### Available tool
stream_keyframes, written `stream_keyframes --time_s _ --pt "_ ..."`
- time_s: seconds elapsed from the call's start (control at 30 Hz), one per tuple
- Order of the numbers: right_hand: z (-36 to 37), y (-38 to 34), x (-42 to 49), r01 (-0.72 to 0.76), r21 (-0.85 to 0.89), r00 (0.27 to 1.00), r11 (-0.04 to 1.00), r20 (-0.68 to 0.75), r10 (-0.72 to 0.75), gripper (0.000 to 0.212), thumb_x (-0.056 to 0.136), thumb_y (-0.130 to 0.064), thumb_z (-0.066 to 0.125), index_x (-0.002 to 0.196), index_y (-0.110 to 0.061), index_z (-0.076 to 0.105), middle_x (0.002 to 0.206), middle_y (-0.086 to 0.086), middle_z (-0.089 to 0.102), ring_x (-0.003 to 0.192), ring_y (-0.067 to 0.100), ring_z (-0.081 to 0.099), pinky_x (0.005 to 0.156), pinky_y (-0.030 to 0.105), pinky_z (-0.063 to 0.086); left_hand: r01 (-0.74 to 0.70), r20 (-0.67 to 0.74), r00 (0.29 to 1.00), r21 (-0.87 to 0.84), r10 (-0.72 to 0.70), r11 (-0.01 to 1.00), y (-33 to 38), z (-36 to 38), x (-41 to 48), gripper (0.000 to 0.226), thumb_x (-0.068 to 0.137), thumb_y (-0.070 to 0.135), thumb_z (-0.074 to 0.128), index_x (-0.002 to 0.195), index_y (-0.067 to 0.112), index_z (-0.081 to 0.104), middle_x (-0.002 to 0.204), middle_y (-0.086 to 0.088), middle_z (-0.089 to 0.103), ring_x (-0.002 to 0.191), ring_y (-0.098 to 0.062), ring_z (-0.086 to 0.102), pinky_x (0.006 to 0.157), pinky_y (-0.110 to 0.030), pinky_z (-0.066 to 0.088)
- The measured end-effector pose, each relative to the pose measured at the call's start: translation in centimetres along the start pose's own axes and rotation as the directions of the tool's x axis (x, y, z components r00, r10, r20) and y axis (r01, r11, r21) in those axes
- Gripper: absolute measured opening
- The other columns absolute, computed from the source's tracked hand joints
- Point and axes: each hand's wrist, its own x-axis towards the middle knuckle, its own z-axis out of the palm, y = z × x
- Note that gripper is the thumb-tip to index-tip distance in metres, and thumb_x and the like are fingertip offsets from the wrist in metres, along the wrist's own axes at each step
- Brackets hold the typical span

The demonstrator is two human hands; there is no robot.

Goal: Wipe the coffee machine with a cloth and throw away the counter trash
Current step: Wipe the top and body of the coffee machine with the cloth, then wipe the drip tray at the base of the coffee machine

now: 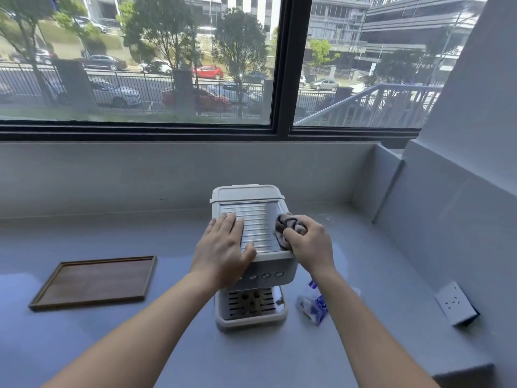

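Grey cloth is bunched in the right hand, fingers curled tight, on the coffee machine top. Left hand lies flat, fingers together, bracing. Best wipe along the ridges, keeping that brace firm.

One view only — a wide-angle camera worn on the head, looking forward and steeply down along both forearms at the table. It sits close above the coffee machine, seeing its top plate from nearly overhead. The upper half of the frame faces straight out through the window — lines bow toward the edges.
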Motion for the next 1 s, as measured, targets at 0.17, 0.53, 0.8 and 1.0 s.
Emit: stream_keyframes --time_s 0.17,0.53,0.8,1.0 --pt "0.7 1.1 -4.0 0.049 0.079 0.983 0.996 -0.179 -0.034 0.022 0.072 -0.035 0.059 0.091 -0.033 0.068 0.087 -0.008 0.068 0.082 0.014 0.06 0.067 0.026 0.044 0.013 0.005 1.0 -0.03 -0.013 0.999 0.2 -0.3 -0.1 0.074 0.087 0.052 0.023 0.149 0.012 0.031 0.159 -0.011 0.027 0.148 -0.024 0.019 0.123 -0.04 0.009" --pt "0.8 5.7 -9.3 -0.052 0.126 0.992 0.991 -0.108 0.066 0.031 0.072 -0.02 0.075 0.098 -0.033 0.062 0.084 -0.011 0.071 0.082 0.01 0.066 0.071 0.03 0.052 -0.073 -0.139 0.988 -0.066 0.063 0.995 0.3 -0.3 -1.0 0.063 0.092 0.049 0.024 0.131 0.008 0.052 0.137 -0.013 0.054 0.134 -0.03 0.043 0.115 -0.047 0.029" --pt "0.4 9.2 -10.9 -0.221 0.094 0.973 0.971 0.094 0.212 0.026 0.071 -0.023 0.067 0.09 -0.041 0.066 0.08 -0.018 0.07 0.074 -0.002 0.064 0.062 0.019 0.049 -0.137 -0.276 0.956 -0.127 0.097 0.982 -2.3 2.5 -7.7 0.063 0.099 0.045 0.037 0.147 0.005 0.034 0.156 -0.015 0.032 0.146 -0.025 0.028 0.115 -0.035 0.031" --pt "1.3 12.0 -13.0 -0.205 -0.016 0.967 0.979 0.153 0.205 0.027 0.074 -0.024 0.071 0.095 -0.039 0.066 0.086 -0.015 0.071 0.081 0.003 0.066 0.071 0.026 0.052 0.134 -0.115 0.98 -0.209 -0.16 0.969 -5.2 10.0 -14.5 0.066 0.097 0.041 0.044 0.152 0.009 0.024 0.159 -0.009 0.027 0.146 -0.023 0.026 0.113 -0.04 0.036"
